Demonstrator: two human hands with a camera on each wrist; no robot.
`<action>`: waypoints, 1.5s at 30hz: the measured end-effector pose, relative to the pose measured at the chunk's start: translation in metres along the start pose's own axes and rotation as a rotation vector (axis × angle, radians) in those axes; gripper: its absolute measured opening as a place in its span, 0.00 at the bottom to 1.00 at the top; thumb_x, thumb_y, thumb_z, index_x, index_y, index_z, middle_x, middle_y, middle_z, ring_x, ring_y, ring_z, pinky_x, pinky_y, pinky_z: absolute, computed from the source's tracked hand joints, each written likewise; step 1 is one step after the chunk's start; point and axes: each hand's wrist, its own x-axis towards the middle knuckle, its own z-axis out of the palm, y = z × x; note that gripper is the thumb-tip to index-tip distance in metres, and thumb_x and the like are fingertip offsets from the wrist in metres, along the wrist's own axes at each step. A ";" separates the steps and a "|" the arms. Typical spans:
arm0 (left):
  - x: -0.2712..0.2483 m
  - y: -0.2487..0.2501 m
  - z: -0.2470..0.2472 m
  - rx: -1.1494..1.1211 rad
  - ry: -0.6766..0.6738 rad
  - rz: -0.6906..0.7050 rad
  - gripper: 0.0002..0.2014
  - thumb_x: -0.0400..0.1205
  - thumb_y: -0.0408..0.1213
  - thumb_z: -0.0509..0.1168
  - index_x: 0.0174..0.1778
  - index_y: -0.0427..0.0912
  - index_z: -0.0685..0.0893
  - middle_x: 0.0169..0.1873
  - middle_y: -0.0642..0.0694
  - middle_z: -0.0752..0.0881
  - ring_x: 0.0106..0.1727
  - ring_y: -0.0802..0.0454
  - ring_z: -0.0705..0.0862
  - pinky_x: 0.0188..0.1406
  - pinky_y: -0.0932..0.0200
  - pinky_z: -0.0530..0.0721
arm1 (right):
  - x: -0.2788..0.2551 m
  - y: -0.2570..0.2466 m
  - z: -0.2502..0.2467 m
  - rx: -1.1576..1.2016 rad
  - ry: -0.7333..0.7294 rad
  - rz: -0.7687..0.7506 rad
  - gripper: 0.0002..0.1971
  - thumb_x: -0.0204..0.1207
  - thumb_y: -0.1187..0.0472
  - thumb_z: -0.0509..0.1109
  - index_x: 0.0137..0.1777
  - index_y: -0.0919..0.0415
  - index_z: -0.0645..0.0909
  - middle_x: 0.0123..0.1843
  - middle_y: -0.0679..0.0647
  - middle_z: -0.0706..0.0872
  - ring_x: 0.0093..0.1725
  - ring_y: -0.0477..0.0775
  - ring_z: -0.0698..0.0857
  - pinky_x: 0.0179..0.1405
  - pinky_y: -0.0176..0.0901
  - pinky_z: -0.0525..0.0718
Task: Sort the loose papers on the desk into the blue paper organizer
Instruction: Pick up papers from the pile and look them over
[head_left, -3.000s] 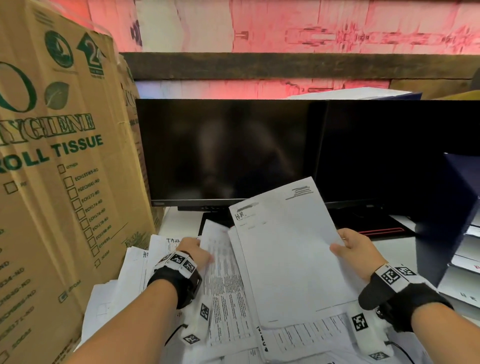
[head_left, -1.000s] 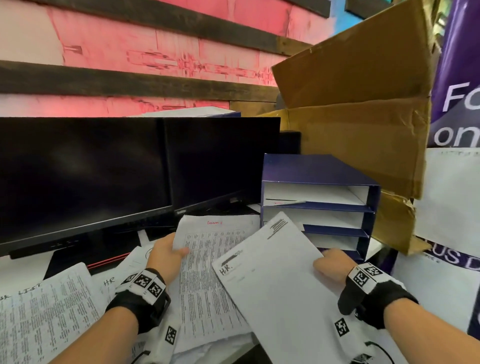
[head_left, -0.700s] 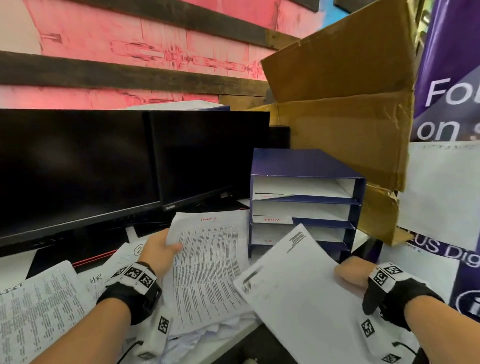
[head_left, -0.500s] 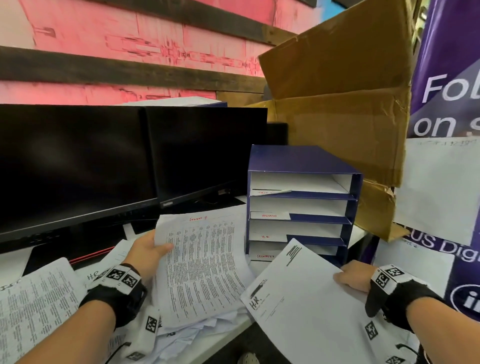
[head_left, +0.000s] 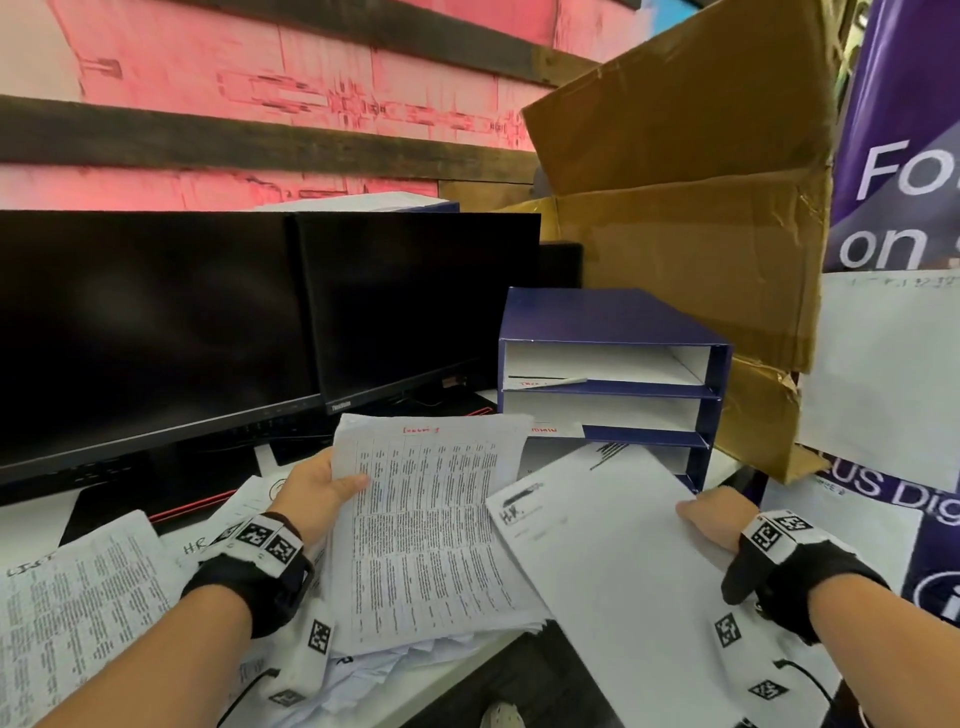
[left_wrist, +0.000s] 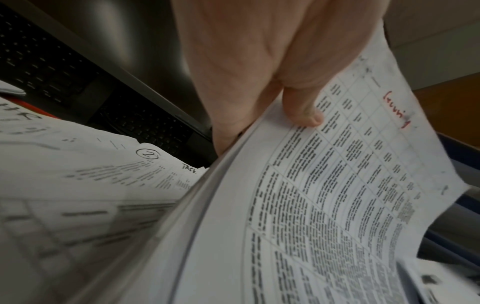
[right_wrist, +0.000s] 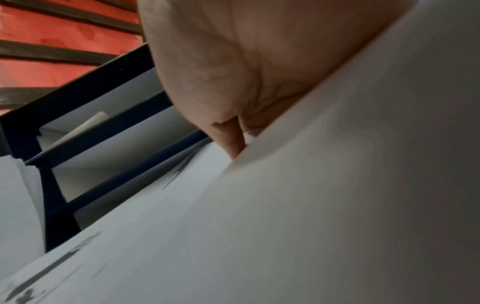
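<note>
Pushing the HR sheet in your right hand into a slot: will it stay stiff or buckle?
Probably floppy: the HR sheet is one thin page that the right hand pinches at one edge. It already bows in the right wrist view, so it may buckle against the blue organizer.

"H.R." on right-hand sheet (head_left: 613, 545), "ThinkVision"(?) on monitor (head_left: 415, 306), "TASK" on desk paper (left_wrist: 145, 174)

We see the organizer (head_left: 613, 332) at the counter's right edge, right of the monitors (head_left: 260, 322) along its back. A cardboard box (head_left: 691, 218) stands behind the organizer. Loose papers (head_left: 78, 597) lie before the monitors.
</note>
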 end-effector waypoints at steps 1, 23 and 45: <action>0.001 0.001 0.003 0.003 0.001 0.010 0.12 0.84 0.29 0.63 0.59 0.49 0.82 0.50 0.53 0.89 0.51 0.57 0.87 0.44 0.61 0.83 | 0.004 0.002 -0.002 0.040 0.046 0.024 0.15 0.82 0.60 0.62 0.58 0.71 0.82 0.63 0.70 0.83 0.58 0.66 0.82 0.40 0.44 0.72; 0.024 0.016 0.014 -0.092 0.102 0.012 0.12 0.83 0.28 0.63 0.55 0.50 0.85 0.51 0.47 0.90 0.52 0.46 0.89 0.58 0.40 0.85 | 0.016 -0.018 -0.005 0.235 0.020 -0.073 0.26 0.76 0.53 0.71 0.68 0.69 0.73 0.69 0.63 0.79 0.69 0.62 0.79 0.64 0.46 0.78; 0.029 0.008 0.037 0.045 0.127 0.007 0.08 0.83 0.32 0.65 0.55 0.47 0.84 0.47 0.52 0.89 0.46 0.56 0.88 0.38 0.60 0.83 | 0.019 -0.035 0.006 0.208 0.012 -0.075 0.18 0.74 0.58 0.73 0.60 0.68 0.79 0.49 0.59 0.86 0.45 0.57 0.85 0.39 0.42 0.84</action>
